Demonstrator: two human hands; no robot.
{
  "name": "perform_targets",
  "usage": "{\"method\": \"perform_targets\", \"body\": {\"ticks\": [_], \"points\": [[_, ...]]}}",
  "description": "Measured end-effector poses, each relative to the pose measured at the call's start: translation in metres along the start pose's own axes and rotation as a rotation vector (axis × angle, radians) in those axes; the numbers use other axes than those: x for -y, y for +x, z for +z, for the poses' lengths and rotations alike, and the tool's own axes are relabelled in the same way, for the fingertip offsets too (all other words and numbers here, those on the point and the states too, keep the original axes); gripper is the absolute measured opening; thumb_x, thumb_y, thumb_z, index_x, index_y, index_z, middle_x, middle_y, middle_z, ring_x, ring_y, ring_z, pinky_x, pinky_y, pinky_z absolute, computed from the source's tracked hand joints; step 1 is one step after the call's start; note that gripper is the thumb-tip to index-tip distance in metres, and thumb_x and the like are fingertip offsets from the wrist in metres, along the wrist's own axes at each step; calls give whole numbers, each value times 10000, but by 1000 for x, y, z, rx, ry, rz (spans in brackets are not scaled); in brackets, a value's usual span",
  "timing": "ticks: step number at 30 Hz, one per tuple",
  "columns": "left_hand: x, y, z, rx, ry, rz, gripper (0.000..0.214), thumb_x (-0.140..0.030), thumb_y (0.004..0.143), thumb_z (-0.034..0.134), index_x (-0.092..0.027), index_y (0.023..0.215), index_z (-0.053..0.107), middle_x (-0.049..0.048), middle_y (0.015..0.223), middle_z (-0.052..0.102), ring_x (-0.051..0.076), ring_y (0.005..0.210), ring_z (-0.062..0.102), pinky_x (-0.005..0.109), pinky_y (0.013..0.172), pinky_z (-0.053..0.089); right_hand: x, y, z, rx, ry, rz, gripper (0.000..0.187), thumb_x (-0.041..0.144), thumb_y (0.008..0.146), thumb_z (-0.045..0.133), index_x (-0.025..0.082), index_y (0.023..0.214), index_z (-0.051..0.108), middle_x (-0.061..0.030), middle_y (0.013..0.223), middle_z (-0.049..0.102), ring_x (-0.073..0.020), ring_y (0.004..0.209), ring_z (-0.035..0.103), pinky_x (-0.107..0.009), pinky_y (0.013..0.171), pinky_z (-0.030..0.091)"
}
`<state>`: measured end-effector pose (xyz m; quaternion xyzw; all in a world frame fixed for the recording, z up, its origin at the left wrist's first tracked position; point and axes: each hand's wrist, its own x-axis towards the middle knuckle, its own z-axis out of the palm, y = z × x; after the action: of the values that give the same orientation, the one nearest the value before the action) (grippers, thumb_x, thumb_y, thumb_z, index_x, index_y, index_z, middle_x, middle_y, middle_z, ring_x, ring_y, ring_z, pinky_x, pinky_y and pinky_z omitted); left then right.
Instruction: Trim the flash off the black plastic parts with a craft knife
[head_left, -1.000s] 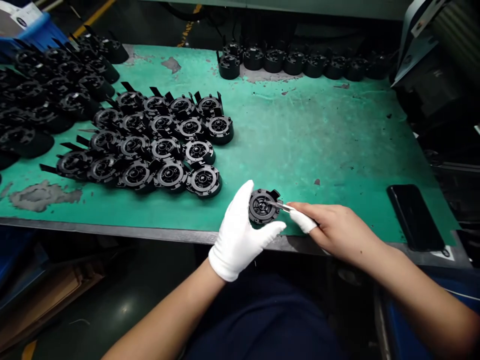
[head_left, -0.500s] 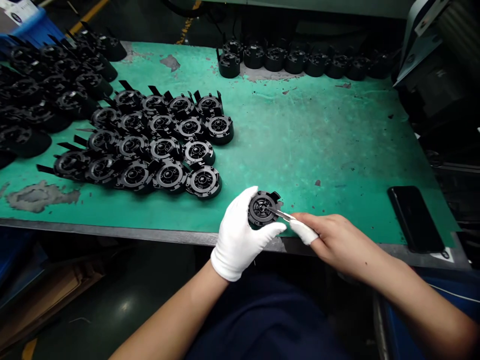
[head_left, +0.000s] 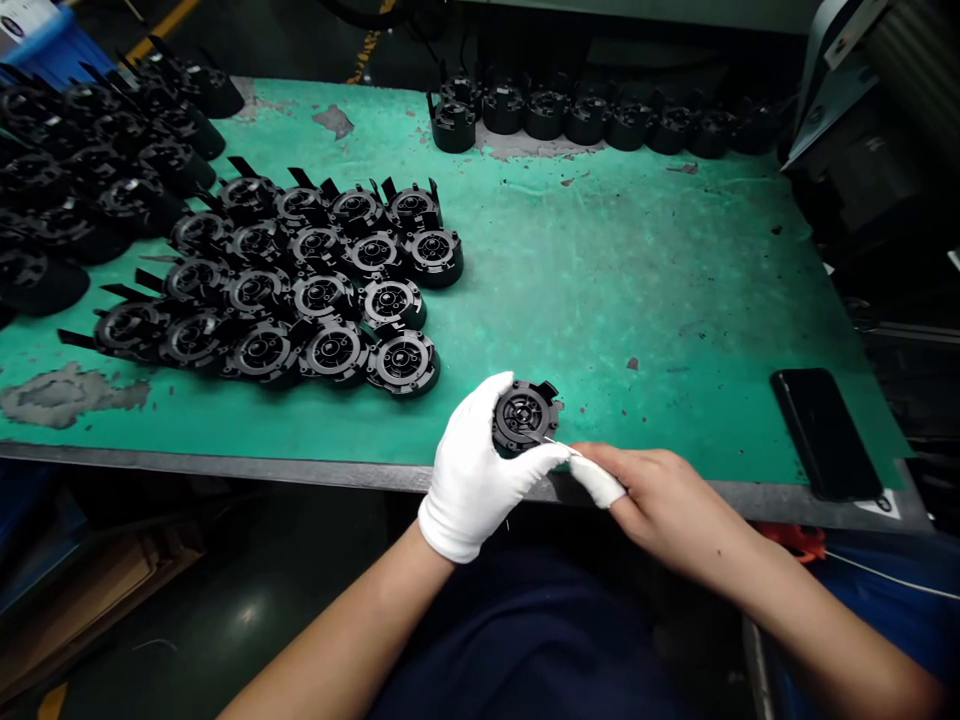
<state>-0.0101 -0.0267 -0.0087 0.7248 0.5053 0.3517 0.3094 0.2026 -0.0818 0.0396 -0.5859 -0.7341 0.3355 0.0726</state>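
My left hand (head_left: 472, 478), in a white glove, is closed around a round black plastic part (head_left: 523, 416) held face up over the front edge of the green table (head_left: 600, 290). My bare right hand (head_left: 660, 500), with a white cot on one finger, pinches a thin metal blade (head_left: 561, 446). Its tip touches the lower right rim of the part, just above my left thumb.
Several rows of the same black round parts (head_left: 300, 285) lie on the table's left half, with more piled at the far left (head_left: 67, 180). Another row (head_left: 600, 115) lines the back edge. A black phone (head_left: 825, 432) lies at the front right corner. A machine stands at right.
The blade tip has slid from the part's centre down to its lower right rim. My right hand has dropped slightly toward me. My left hand keeps its hold on the part.
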Motion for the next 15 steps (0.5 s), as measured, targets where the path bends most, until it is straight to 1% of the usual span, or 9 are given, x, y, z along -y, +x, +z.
{"method": "perform_targets", "body": {"ticks": [3,5,6,9,12,15], "points": [[-1,1,0,-16,1,36,776,-535,758,815,-204,1372,474,126,1347,624,302,1255,624,470,1090,520,-4,3,-5,-153,55,-29,406,191,988,444,283,1330,643,-21,1299,717,-219,1162,684,-339,972,545],[-2,3,1,-38,2,55,738,-509,754,820,-206,1336,484,125,1325,627,301,1240,629,471,1081,525,-8,7,-7,-209,14,-31,389,224,1007,444,273,1332,652,-27,1322,704,-218,1184,669,-341,998,534],[-3,3,2,-45,4,60,715,-492,756,820,-209,1321,486,124,1319,627,299,1234,631,471,1080,525,-10,9,-7,-211,-31,-26,385,237,1009,450,274,1331,657,-33,1293,718,-222,1153,682,-347,979,541],[-4,4,4,-46,10,59,675,-445,767,810,-208,1308,481,123,1316,623,287,1233,628,464,1086,520,-14,15,-4,-202,-187,-14,383,273,1011,466,291,1342,657,-46,1125,763,-225,996,715,-341,855,555],[-4,3,5,-45,11,49,694,-445,765,810,-205,1323,473,128,1328,617,292,1248,620,467,1089,518,-14,18,-3,-225,-298,-20,379,332,1033,460,303,1362,644,-43,968,753,-211,886,704,-317,755,518],[-2,2,6,-50,9,41,713,-461,763,813,-211,1334,469,134,1348,608,301,1260,615,476,1089,519,-13,18,-2,-241,-348,-33,378,332,1040,458,293,1370,638,-35,882,722,-199,831,679,-308,707,478]]}}
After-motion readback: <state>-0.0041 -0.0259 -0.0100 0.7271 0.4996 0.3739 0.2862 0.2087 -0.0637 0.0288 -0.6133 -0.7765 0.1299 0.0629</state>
